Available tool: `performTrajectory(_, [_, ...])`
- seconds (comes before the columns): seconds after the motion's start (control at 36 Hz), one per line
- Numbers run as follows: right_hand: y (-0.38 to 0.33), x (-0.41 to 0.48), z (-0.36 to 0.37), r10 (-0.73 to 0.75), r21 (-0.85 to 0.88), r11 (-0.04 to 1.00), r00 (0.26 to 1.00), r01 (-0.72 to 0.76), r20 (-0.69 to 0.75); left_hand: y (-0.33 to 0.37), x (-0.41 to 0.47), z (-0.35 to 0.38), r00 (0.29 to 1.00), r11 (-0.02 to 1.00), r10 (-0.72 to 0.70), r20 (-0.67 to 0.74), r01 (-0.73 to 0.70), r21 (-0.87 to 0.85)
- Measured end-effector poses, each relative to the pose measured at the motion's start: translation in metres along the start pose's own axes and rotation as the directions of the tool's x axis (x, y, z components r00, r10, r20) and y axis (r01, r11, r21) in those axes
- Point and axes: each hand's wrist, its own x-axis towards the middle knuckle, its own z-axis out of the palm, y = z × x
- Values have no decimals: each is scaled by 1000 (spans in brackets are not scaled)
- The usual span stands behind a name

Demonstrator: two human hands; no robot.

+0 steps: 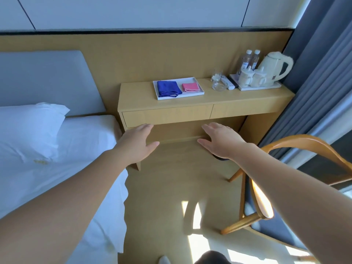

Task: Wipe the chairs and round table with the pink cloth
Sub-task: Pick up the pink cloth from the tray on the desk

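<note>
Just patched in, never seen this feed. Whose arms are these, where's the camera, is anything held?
No machine: these are a person's bare arms, filmed by one wide-angle camera on their head, looking forward and down. The left hand and right hand are held out open before a wooden desk, holding nothing. On the desk a white tray holds the pink cloth beside a blue cloth; a kettle, cups and water bottles stand further right. A wooden chair is lower right, a bed left.

Pink cloth, blue cloth, white tray, cream kettle, grey curtain
</note>
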Motion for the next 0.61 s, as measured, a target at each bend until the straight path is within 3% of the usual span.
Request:
performTrajectory(0.33, [33, 103, 0, -27, 15, 1000, 1000, 28, -10, -19, 97, 19, 999, 1000, -19, 35, 19, 3])
performTrajectory(0.61, [100, 218, -5, -61, 27, 998, 998, 60, 36, -18, 217, 42, 994, 995, -100, 32, 99, 22])
